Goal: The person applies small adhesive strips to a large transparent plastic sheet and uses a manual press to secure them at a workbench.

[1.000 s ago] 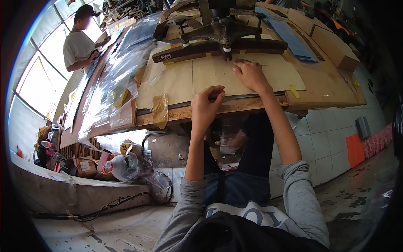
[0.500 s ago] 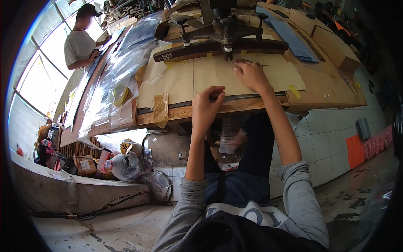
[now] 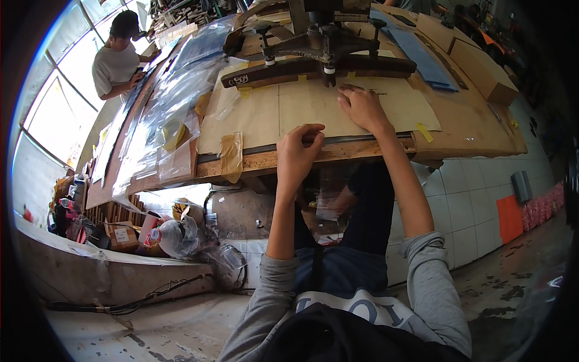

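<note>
A pale yellow-beige sheet [image 3: 241,117], marked with thin dark lines, lies along the near side of the worktable [image 3: 265,160]. My left hand [image 3: 298,149] is at its near edge, fingers curled inward and thumb bent toward them; anything inside the curl is hidden. Farther in and to the right, my right hand [image 3: 365,110] rests on the sheet, fingers loosely bent and thumb apart from the forefinger. Just beyond its fingertips stands a dark metal clamping frame [image 3: 329,54], with a long curved bar [image 3: 271,73] across the sheet. Yellow tape bits [image 3: 424,133] stick to the sheet.
Clear plastic film [image 3: 163,102] and a tape roll [image 3: 174,134] lie at left. Brown tape [image 3: 231,157] hangs over the front edge. Blue strips [image 3: 422,57] and a cardboard box [image 3: 482,71] lie at right. Another person [image 3: 117,60] stands far left. A plastic bottle [image 3: 172,236] is below.
My hands keep the same places and shapes on the sheet. The person at the far left has bent the head further down. The whole view has shifted very slightly.
</note>
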### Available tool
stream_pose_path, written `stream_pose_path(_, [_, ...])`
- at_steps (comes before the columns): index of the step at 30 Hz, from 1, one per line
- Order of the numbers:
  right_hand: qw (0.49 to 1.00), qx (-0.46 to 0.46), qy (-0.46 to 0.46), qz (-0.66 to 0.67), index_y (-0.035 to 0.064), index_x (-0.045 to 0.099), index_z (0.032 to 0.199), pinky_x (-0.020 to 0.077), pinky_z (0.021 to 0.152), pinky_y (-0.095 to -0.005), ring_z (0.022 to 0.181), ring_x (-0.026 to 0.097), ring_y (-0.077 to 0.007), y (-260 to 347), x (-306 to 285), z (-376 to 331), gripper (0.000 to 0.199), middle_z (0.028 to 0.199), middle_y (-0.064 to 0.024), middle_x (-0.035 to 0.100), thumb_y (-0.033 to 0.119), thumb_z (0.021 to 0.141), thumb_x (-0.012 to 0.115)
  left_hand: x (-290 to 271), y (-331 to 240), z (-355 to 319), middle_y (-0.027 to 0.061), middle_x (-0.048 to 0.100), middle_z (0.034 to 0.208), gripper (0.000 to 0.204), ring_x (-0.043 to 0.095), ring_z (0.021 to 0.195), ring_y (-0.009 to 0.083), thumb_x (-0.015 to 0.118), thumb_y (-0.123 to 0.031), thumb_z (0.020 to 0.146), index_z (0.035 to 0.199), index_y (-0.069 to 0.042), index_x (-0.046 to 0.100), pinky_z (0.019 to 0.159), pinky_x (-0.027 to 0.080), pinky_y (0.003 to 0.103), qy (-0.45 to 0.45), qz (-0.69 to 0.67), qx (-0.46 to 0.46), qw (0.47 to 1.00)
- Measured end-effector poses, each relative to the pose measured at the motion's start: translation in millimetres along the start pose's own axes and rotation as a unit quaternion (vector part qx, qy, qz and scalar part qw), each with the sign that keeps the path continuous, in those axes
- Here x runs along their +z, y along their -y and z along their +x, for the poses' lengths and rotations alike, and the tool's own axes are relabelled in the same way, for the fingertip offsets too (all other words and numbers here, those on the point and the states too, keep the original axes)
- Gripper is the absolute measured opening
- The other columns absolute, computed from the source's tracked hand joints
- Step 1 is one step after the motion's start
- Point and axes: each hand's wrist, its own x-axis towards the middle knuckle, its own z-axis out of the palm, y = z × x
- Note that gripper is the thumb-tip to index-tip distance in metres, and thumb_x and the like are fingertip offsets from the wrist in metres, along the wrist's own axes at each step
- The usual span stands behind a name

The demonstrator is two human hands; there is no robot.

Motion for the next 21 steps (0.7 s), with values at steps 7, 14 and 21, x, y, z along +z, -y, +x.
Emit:
stream_pose_path(7, [1.000,-0.008,-0.027,0.010,0.0062,0.060,0.108,0.0358,0.092,-0.0493,0.102,0.056,-0.0247,-5,8,-1,0.032,0.113,-0.0077,0.059,0.027,0.088,0.048,1,1,0,0.0092,0.067,0.080,0.022,0.063,0.069,0.0124,0.060,-0.012,0.079,0.098,-0.002,0.065,0.065,0.048,0.024,0.006,-0.002,-0.008,1.000])
stream_pose_path(14, [0.997,-0.030,-0.062,0.019,0.0052,0.061,0.105,0.0399,0.088,-0.0465,0.096,0.058,-0.0270,-2,9,2,0.028,0.106,-0.0100,0.062,0.024,0.086,0.050,1,1,1,0.0073,0.066,0.077,0.020,0.062,0.064,0.0105,0.059,-0.008,0.080,0.098,-0.001,0.064,0.062,0.047,0.023,0.002,0.001,0.006,1.000])
stream_pose_path(21, [0.994,-0.045,-0.100,0.030,0.0029,0.062,0.084,0.0473,0.075,-0.0418,0.080,0.061,-0.0273,4,2,-4,0.016,0.084,-0.0103,0.063,0.017,0.082,0.054,2,5,-1,0.0078,0.065,0.078,0.021,0.062,0.066,0.0111,0.059,-0.009,0.079,0.098,-0.001,0.063,0.063,0.048,0.024,0.005,0.012,0.022,1.000])
